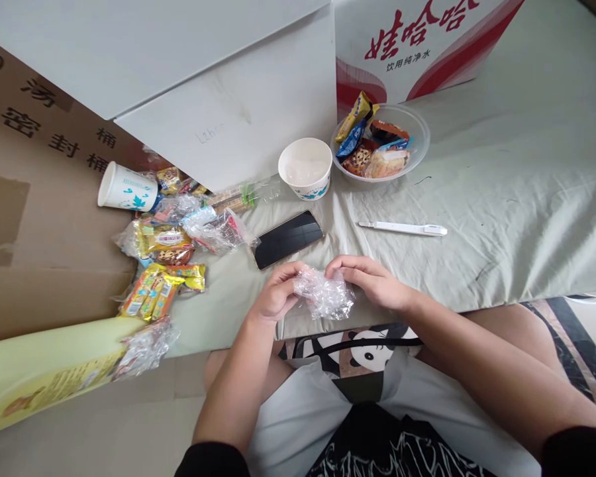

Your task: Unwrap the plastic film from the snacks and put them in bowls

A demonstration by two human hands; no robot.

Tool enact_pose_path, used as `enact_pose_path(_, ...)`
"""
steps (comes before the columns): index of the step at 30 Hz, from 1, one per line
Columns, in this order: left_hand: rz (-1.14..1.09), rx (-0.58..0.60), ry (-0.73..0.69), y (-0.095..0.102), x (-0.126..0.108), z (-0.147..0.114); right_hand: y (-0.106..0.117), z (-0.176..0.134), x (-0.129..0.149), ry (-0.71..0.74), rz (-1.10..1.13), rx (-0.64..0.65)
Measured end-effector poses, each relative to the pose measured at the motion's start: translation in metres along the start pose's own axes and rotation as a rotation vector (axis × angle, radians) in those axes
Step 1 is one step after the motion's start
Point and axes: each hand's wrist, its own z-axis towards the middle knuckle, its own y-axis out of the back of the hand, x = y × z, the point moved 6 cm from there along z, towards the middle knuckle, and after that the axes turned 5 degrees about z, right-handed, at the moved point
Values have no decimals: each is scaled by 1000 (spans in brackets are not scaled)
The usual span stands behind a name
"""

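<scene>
Between my two hands is a crumpled piece of clear plastic wrap (326, 295), held over the front edge of the cloth-covered table. My left hand (279, 291) pinches its left side. The fingers of my right hand (367, 278) are closed on its upper right part. Just beyond my hands lies a black phone (289, 239), screen up. A white utility knife (403, 228) rests on the cloth to the right of the phone. Whether anything is inside the wrap, I cannot tell.
A paper cup (305, 169) stands behind the phone, beside a clear plastic bowl (424, 149) of packaged snacks. On the left, wrapped snacks (163, 242) lie piled around a tipped paper cup (128, 188). Cardboard boxes (44, 218) and a red-and-white carton (417, 53) border the table.
</scene>
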Motion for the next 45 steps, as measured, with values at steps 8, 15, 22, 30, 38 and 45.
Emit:
enact_pose_path(8, 34, -20, 22, 1, 2, 0, 1, 1, -2, -25, -19, -20)
enact_pose_path(15, 18, -35, -22, 5, 0, 0, -1, 1, -2, -35, -38, -2)
enact_pose_path(22, 127, -10, -44, 5, -1, 1, -1, 2, -1, -40, -37, 3)
enact_pose_path(30, 129, 28, -56, 3, -2, 0, 0, 4, -5, -41, -20, 3)
enact_pose_path(38, 248, 9, -103, 7, -8, 4, -1, 3, -5, -49, 7, 38)
enact_pose_path(45, 243, -241, -284, 21, -26, -13, 4, 1, 2, -25, 120, 10)
